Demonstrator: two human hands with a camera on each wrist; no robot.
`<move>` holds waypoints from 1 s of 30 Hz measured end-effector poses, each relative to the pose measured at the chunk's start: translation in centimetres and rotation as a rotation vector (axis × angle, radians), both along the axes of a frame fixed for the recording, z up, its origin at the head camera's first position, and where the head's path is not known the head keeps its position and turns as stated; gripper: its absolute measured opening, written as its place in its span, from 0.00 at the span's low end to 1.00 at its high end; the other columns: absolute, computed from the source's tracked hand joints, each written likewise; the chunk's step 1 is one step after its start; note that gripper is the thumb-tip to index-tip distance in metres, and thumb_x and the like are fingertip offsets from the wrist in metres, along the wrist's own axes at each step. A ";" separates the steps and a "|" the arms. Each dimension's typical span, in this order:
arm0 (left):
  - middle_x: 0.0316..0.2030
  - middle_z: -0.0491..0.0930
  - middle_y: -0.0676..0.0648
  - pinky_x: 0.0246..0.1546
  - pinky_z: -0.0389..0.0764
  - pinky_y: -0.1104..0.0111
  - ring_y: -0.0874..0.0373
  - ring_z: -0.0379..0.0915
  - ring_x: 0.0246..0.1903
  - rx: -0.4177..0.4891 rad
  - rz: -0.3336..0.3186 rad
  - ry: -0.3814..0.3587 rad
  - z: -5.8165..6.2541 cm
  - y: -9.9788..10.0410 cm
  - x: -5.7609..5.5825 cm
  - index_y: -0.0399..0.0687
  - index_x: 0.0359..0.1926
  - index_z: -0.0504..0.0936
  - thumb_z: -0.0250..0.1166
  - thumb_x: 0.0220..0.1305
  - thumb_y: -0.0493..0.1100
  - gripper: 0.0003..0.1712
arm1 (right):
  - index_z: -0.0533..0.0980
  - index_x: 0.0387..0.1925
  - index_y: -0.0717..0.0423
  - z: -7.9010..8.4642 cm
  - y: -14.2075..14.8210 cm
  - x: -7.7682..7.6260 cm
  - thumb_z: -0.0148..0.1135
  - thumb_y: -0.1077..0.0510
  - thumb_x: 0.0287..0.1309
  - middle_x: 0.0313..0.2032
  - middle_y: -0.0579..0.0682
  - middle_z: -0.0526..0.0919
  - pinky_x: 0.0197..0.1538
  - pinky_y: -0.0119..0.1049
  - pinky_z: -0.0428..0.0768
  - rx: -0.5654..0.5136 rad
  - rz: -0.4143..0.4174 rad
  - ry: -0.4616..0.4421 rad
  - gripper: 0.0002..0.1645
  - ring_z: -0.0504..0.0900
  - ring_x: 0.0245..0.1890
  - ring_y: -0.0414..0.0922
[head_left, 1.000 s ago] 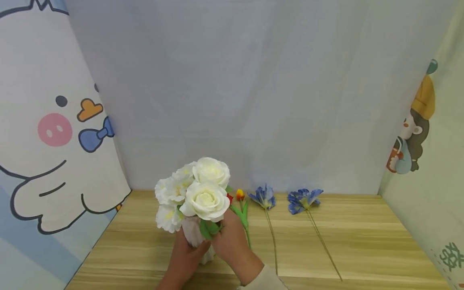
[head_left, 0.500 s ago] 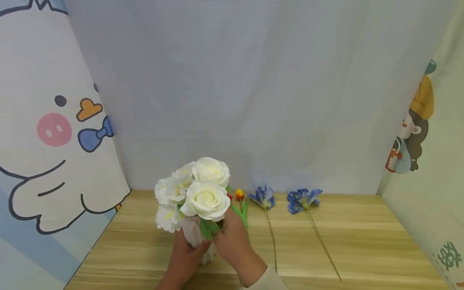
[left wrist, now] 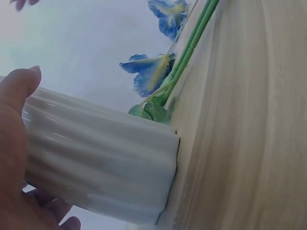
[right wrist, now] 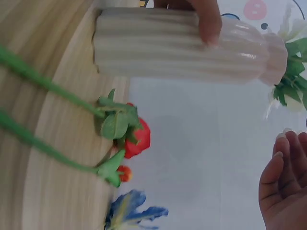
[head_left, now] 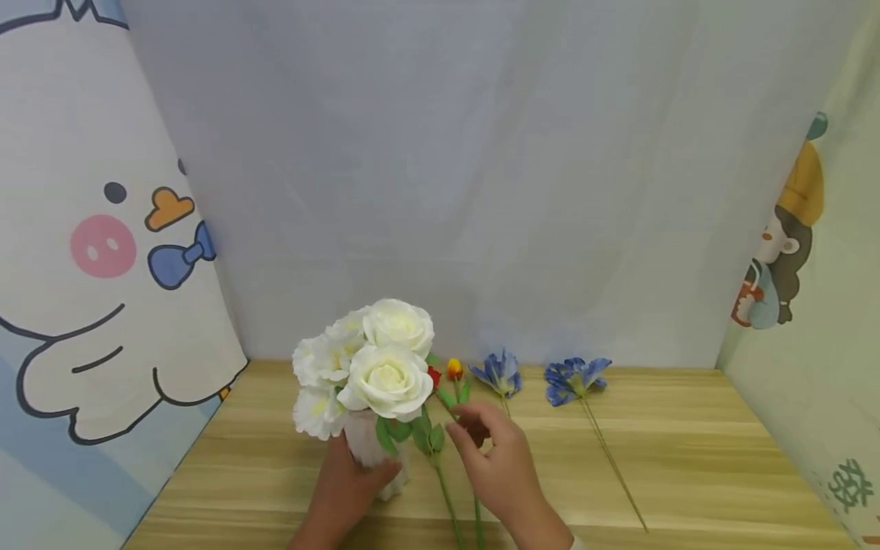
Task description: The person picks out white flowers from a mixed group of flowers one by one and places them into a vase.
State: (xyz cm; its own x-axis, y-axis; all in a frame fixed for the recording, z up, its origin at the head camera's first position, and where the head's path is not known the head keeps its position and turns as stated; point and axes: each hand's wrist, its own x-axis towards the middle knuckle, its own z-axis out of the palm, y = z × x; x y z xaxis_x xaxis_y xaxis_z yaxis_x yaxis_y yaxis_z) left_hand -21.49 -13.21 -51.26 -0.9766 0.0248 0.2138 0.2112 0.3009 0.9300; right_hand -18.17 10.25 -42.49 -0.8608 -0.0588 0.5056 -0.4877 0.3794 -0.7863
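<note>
My left hand (head_left: 347, 481) grips a white ribbed vase (left wrist: 105, 153) round its side, with the thumb across the front. The vase stands upright on the table. Two large white roses (head_left: 392, 380) and several ruffled white flowers (head_left: 321, 363) fill its mouth, with green leaves below the blooms. To the right of the vase is my right hand (head_left: 505, 466), apart from it, with loosely bent fingers and nothing in them. Under and beside that hand lie a red rose (right wrist: 138, 139) and a small red-yellow tulip (right wrist: 125, 173), both on green stems.
Two blue flowers on thin stems lie farther right, one nearer (head_left: 500, 374) and one beyond it (head_left: 576, 380). The wooden table (head_left: 694, 451) meets a grey-white curtain (head_left: 516, 191) at its back edge. Cartoon-printed cloths hang at both sides.
My right hand has let go at the roses by the vase mouth and moved right. The red rose and its stem now show. My left hand still holds the vase.
</note>
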 end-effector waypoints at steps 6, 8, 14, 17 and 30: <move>0.64 0.59 0.48 0.61 0.57 0.52 0.53 0.53 0.64 -0.149 0.110 -0.071 1.3 -0.4 2.1 0.55 0.69 0.52 0.75 0.40 0.63 0.60 | 0.74 0.45 0.32 -0.2 3.1 1.6 0.58 0.43 0.60 0.33 0.33 0.77 0.34 0.32 0.76 0.083 -0.086 -0.126 0.11 0.75 0.31 0.35; 0.66 0.56 0.42 0.61 0.55 0.49 0.48 0.50 0.65 -0.189 0.140 -0.067 1.6 -0.5 3.0 0.49 0.70 0.50 0.75 0.40 0.62 0.62 | 0.73 0.45 0.32 -0.2 4.4 2.2 0.58 0.42 0.60 0.33 0.32 0.76 0.36 0.31 0.75 0.126 -0.126 -0.134 0.12 0.74 0.32 0.34; 0.60 0.63 0.33 0.55 0.62 0.47 0.40 0.58 0.60 -0.373 0.138 0.184 1.7 -1.0 5.4 0.37 0.64 0.59 0.80 0.38 0.47 0.55 | 0.74 0.48 0.36 0.0 8.4 4.2 0.57 0.39 0.59 0.41 0.32 0.76 0.39 0.35 0.77 0.300 -0.300 -0.154 0.17 0.74 0.40 0.34; 0.58 0.66 0.34 0.53 0.63 0.44 0.39 0.63 0.57 -0.483 0.142 0.281 2.1 -1.1 6.3 0.37 0.60 0.66 0.80 0.36 0.49 0.51 | 0.75 0.51 0.41 -0.1 10.3 5.1 0.58 0.39 0.59 0.46 0.38 0.77 0.42 0.43 0.77 0.389 -0.375 -0.120 0.22 0.77 0.44 0.41; 0.56 0.71 0.34 0.50 0.54 0.33 0.34 0.67 0.51 -0.865 0.224 0.581 2.2 -2.1 8.8 0.47 0.58 0.72 0.57 0.48 0.76 0.47 | 0.71 0.58 0.57 -1.5 14.7 8.6 0.73 0.43 0.43 0.52 0.59 0.75 0.46 0.57 0.66 0.546 -0.518 0.091 0.41 0.72 0.50 0.60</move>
